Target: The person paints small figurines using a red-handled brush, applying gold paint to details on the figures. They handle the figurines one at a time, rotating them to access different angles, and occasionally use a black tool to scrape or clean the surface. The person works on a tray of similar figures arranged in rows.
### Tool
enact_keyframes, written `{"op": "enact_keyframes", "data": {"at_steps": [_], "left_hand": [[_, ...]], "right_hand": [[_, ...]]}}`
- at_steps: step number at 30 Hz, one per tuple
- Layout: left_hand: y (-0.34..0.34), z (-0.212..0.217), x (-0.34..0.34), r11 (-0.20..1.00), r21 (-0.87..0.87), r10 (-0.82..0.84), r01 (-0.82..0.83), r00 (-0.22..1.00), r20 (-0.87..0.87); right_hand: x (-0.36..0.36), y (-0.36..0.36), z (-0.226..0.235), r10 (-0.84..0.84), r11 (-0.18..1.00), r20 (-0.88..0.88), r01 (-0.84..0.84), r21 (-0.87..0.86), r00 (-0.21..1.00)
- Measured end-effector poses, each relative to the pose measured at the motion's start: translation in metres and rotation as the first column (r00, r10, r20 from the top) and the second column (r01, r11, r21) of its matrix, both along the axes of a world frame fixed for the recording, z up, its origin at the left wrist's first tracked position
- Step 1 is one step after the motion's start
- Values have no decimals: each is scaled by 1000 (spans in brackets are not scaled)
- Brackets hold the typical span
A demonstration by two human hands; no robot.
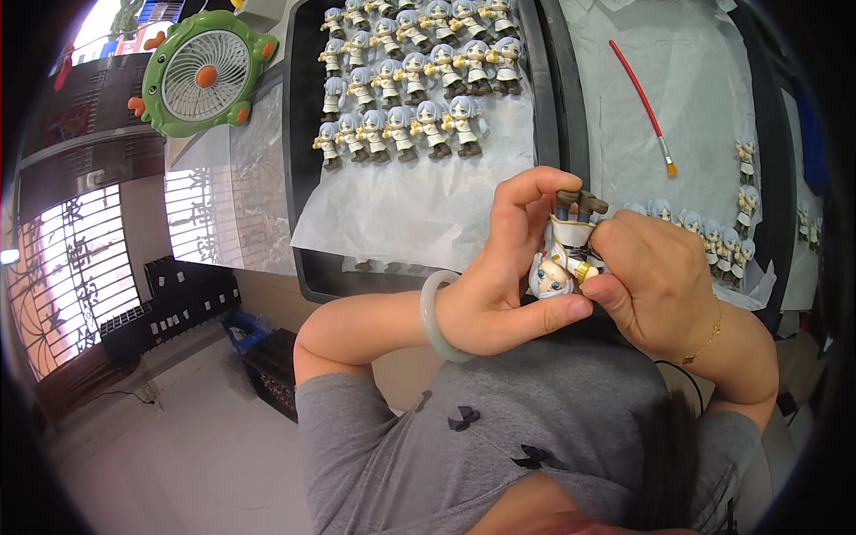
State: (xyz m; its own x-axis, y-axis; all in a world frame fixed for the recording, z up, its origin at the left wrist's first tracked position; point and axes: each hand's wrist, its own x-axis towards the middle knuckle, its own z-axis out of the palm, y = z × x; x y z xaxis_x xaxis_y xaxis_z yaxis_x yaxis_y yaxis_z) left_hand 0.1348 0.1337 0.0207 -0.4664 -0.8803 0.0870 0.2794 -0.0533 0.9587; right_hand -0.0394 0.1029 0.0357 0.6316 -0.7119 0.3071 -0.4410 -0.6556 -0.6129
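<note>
Both hands, left (499,285) and right (660,281), pinch an upside-down figurine (562,254) between them.

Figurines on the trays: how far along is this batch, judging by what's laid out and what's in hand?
Looks done: rows of small figurines stand on white paper in the black tray. A further row stands on the right tray beside a red-handled brush. In hand: the left hand and right hand both grip one figurine, head toward the person. Left: cannot tell; bare paper remains on both trays.
</note>
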Motion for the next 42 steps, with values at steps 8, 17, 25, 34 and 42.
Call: {"op": "enact_keyframes", "data": {"at_steps": [8,17,25,34,42], "left_hand": [[-1,-2,1,999,-48,-11,12,1000,14],[1,0,0,1000,14,2,-2,1000,4],[1,2,-1,996,90,-10,16,997,-74],[1,0,-2,996,85,6,-1,998,-60],[0,1,0,998,61,-9,13,998,-64]], "right_hand": [[-1,0,1,17,1000,-12,-17,-2,1000],[-1,-1,2,18,999,-33,-19,-43,999],[-1,-1,3,17,998,-52,-20,-54,999],[-1,-1,3,6,999,-32,-8,-39,999],[0,-2,2,-1,1000,-19,0,-11,1000]]}}
